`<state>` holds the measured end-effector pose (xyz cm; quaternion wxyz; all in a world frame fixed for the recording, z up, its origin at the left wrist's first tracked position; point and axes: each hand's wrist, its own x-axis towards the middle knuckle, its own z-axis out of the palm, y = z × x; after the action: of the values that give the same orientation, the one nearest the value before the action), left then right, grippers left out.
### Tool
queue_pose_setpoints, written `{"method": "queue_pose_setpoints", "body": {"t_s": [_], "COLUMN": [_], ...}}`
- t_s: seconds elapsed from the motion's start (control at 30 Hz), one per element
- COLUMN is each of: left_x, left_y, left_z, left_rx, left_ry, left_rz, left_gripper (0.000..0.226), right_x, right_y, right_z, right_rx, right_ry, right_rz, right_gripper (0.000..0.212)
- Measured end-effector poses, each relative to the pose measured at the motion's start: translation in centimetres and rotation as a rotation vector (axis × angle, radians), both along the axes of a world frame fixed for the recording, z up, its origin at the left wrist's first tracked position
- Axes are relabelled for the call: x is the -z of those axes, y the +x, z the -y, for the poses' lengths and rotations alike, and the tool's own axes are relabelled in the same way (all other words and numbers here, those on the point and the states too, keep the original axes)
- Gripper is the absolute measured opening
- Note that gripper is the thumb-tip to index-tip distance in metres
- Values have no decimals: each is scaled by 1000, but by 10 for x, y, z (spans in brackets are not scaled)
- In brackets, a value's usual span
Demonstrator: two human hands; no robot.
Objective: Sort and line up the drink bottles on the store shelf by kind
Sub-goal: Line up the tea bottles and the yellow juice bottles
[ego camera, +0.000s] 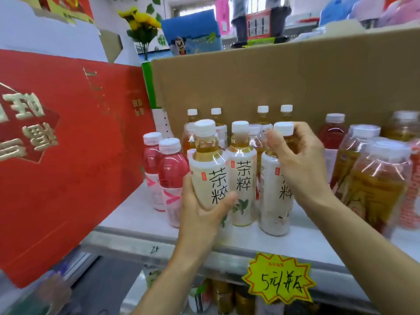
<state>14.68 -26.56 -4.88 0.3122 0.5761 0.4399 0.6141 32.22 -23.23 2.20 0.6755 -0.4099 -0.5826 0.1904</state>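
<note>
Three white-labelled tea bottles with white caps stand in a front row on the grey shelf [141,226]. My left hand [202,214] grips the left tea bottle [208,164] around its lower body. My right hand [300,162] holds the right tea bottle [272,201] at its neck and shoulder. The middle tea bottle [242,169] stands between them, untouched. More tea bottles [217,119] stand behind. Two pink drink bottles [170,169] stand at the left. Amber and red drink bottles [372,183] crowd the right.
A big red gift box [63,144] leans at the shelf's left. A brown cardboard box [284,83] forms the wall behind the bottles. A yellow price tag [278,279] hangs on the shelf's front edge. More bottles fill the shelf below.
</note>
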Motion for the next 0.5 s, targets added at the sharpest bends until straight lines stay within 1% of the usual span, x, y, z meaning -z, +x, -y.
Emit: {"method": "queue_pose_setpoints", "body": {"t_s": [0.1, 0.13, 0.23, 0.37, 0.5], "left_x": [10, 13, 17, 17, 14], "left_y": [7, 9, 15, 28, 32], "left_z": [-12, -15, -19, -17, -17], "left_rx": [-37, -46, -22, 26, 96], "left_ry": [-12, -15, -31, -11, 1], "left_rz": [-81, -95, -74, -128, -122], "left_gripper": [87, 90, 87, 86, 85], "right_x": [1, 2, 3, 7, 7], "right_y": [-4, -6, -12, -19, -20], "right_z": [2, 2, 3, 6, 9], "right_rx": [31, 51, 101, 151, 188], "right_ry": [-2, 3, 21, 49, 26], "right_rz": [17, 24, 34, 38, 99], "right_gripper": [23, 23, 22, 24, 26]}}
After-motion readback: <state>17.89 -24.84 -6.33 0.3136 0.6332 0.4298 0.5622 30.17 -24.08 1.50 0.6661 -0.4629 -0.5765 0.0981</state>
